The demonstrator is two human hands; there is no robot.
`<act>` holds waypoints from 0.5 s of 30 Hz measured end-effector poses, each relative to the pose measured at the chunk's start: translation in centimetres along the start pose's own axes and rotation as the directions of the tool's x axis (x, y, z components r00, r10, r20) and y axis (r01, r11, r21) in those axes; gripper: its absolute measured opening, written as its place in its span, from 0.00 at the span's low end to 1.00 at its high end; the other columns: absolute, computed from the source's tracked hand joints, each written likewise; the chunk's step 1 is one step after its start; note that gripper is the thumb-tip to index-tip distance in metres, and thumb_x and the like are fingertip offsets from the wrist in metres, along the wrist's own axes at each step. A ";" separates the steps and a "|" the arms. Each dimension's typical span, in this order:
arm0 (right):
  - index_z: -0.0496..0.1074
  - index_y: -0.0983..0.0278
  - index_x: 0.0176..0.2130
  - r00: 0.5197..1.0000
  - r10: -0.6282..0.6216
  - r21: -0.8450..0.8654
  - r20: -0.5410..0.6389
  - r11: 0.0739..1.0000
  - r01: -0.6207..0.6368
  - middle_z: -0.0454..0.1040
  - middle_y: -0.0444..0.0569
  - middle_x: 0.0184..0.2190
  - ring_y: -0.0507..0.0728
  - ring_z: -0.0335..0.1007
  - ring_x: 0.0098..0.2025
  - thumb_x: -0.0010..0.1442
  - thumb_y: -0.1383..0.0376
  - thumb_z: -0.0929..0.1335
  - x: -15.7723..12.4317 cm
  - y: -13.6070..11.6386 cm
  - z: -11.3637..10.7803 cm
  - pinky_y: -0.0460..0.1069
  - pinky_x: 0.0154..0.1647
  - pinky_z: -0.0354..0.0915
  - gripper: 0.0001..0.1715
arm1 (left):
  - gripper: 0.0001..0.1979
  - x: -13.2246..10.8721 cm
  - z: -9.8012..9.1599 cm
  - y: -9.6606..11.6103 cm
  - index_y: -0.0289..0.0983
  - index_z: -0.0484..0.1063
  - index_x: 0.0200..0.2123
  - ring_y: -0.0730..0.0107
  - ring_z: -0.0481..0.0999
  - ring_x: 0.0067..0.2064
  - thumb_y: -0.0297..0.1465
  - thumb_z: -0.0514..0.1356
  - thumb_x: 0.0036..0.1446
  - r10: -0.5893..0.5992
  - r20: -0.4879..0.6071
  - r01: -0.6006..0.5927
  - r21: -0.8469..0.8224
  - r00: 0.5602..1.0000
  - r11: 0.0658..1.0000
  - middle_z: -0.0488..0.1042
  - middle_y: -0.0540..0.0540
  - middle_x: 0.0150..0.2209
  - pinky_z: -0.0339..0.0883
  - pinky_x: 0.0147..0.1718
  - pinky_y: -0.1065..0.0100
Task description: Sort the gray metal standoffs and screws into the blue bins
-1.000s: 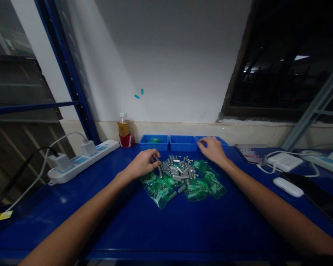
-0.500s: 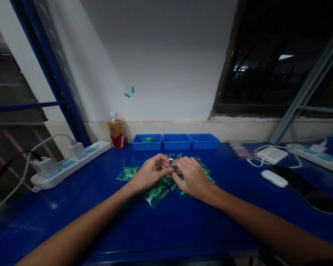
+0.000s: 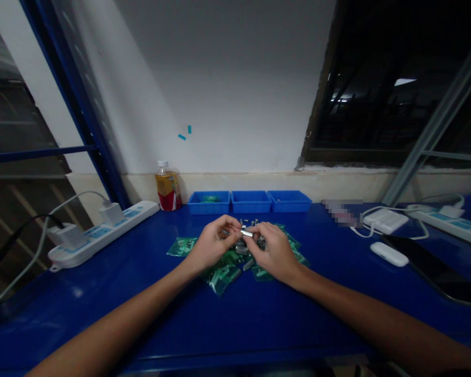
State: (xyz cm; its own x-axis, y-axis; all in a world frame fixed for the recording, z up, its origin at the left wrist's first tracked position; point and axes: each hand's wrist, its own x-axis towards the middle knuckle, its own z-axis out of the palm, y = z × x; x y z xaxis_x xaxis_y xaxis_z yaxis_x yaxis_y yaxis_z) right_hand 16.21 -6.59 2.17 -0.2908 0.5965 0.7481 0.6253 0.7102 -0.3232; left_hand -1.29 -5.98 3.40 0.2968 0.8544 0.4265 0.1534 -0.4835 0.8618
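Between my two hands is a small shiny metal piece (image 3: 247, 233), short and bar-like; its exact kind is too small to tell. My left hand (image 3: 214, 242) is closed, thumb and fingertips pinching its left end. The right end is pinched by my right hand (image 3: 275, 251), also closed. Below and behind the fingers lies a pile of small metal parts (image 3: 241, 248), partly hidden by both hands. Green plastic bags of small parts surround the pile: one bag (image 3: 180, 246) at the left, another (image 3: 220, 277) in front, and more under my right hand.
Three blue trays (image 3: 251, 202) stand in a row along the wall, with a drink bottle (image 3: 167, 189) left of them. A power strip (image 3: 102, 235) with plugs lies at the left. At the right are a white case (image 3: 388, 254), a phone (image 3: 432, 269) and a charger with cables (image 3: 384, 221).
The metal piece has come into clear view between my fingertips, and my right hand's fingers have shifted onto its end. The camera view has moved slightly.
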 end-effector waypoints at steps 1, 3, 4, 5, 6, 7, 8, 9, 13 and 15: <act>0.69 0.62 0.30 1.000 0.025 0.036 -0.005 0.999 -0.024 0.71 0.46 0.25 0.56 0.66 0.30 0.59 0.64 0.65 0.0 -0.1 0.0 0.50 0.34 0.58 0.06 | 0.12 0.0 0.0 0.1 0.34 0.67 0.35 0.71 0.70 0.34 0.37 0.61 0.52 0.008 -0.006 -0.008 0.009 1.000 1.000 0.69 0.47 0.33 0.65 0.34 0.69; 0.69 0.62 0.29 0.998 0.066 0.096 -0.004 0.993 -0.066 0.71 0.46 0.24 0.55 0.67 0.30 0.59 0.63 0.65 0.1 -0.2 -0.1 0.49 0.33 0.59 0.08 | 0.11 -0.1 0.1 0.2 0.34 0.67 0.35 0.71 0.70 0.34 0.36 0.60 0.53 0.022 -0.019 -0.021 0.046 1.000 0.999 0.70 0.47 0.32 0.65 0.34 0.69; 0.69 0.62 0.29 0.997 0.081 0.119 0.006 0.990 -0.081 0.72 0.46 0.25 0.55 0.67 0.30 0.60 0.63 0.64 0.2 -0.2 -0.1 0.49 0.33 0.59 0.09 | 0.10 -0.2 0.1 0.3 0.34 0.67 0.35 0.71 0.70 0.34 0.35 0.60 0.54 0.031 -0.027 -0.029 0.074 0.999 0.997 0.70 0.47 0.32 0.65 0.33 0.70; 0.69 0.62 0.29 0.996 0.093 0.140 0.019 0.986 -0.094 0.72 0.46 0.25 0.55 0.67 0.30 0.60 0.63 0.64 0.2 -0.2 -0.2 0.49 0.32 0.59 0.10 | 0.09 -0.2 0.1 0.4 0.34 0.67 0.35 0.71 0.70 0.34 0.35 0.60 0.54 0.043 -0.033 -0.039 0.106 0.999 0.994 0.71 0.47 0.32 0.65 0.33 0.70; 0.69 0.62 0.28 0.994 0.103 0.158 0.032 0.982 -0.107 0.72 0.45 0.25 0.55 0.67 0.30 0.60 0.63 0.63 0.2 -0.3 -0.2 0.49 0.32 0.59 0.11 | 0.08 -0.3 0.2 0.5 0.35 0.68 0.35 0.71 0.71 0.34 0.34 0.59 0.55 0.061 -0.039 -0.055 0.142 0.997 0.988 0.71 0.47 0.33 0.65 0.33 0.70; 0.69 0.62 0.27 0.993 0.112 0.176 0.047 0.977 -0.119 0.72 0.45 0.24 0.54 0.67 0.29 0.61 0.63 0.63 0.2 -0.3 -0.2 0.48 0.31 0.59 0.12 | 0.07 -0.4 0.2 0.6 0.35 0.68 0.35 0.71 0.71 0.34 0.33 0.59 0.55 0.088 -0.040 -0.079 0.186 0.995 0.979 0.71 0.47 0.33 0.66 0.33 0.70; 0.68 0.62 0.26 0.991 0.120 0.194 0.064 0.972 -0.130 0.71 0.45 0.24 0.54 0.67 0.28 0.61 0.63 0.62 0.3 -0.3 -0.2 0.48 0.30 0.58 0.14 | 0.06 -0.4 0.2 0.7 0.35 0.68 0.35 0.71 0.71 0.34 0.32 0.58 0.55 0.123 -0.034 -0.111 0.237 0.992 0.965 0.71 0.47 0.34 0.66 0.34 0.70; 0.67 0.63 0.25 0.989 0.128 0.213 0.080 0.967 -0.142 0.71 0.44 0.23 0.53 0.66 0.27 0.62 0.63 0.61 0.3 -0.2 -0.2 0.47 0.29 0.58 0.16 | 0.05 -0.5 0.2 0.8 0.35 0.68 0.35 0.70 0.71 0.35 0.30 0.58 0.56 0.164 -0.018 -0.151 0.290 0.986 0.945 0.71 0.47 0.34 0.66 0.35 0.69; 0.66 0.63 0.23 0.976 0.153 0.314 0.158 0.929 -0.196 0.70 0.44 0.21 0.52 0.67 0.25 0.65 0.60 0.58 0.3 -0.1 -0.1 0.47 0.27 0.59 0.21 | 0.05 -0.8 0.0 1.0 0.37 0.68 0.38 0.68 0.71 0.39 0.28 0.56 0.58 0.286 0.075 -0.288 0.455 0.955 0.843 0.71 0.46 0.38 0.65 0.40 0.67; 0.67 0.63 0.24 0.972 0.142 0.370 0.189 0.906 -0.204 0.71 0.44 0.22 0.53 0.67 0.26 0.65 0.59 0.57 0.2 -0.1 -0.1 0.47 0.28 0.60 0.22 | 0.07 -0.8 -0.2 1.0 0.37 0.68 0.41 0.68 0.71 0.40 0.29 0.55 0.59 0.301 0.101 -0.310 0.490 0.948 0.815 0.72 0.45 0.38 0.65 0.40 0.66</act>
State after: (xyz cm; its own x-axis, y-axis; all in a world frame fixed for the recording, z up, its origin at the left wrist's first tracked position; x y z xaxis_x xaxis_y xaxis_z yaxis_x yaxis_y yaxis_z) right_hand 16.15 -6.53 2.43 -0.3307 0.7507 0.5719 0.3581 0.6605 -0.6599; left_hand -1.55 -7.18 4.00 0.4227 0.6457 0.6359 0.4944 -0.7523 0.4354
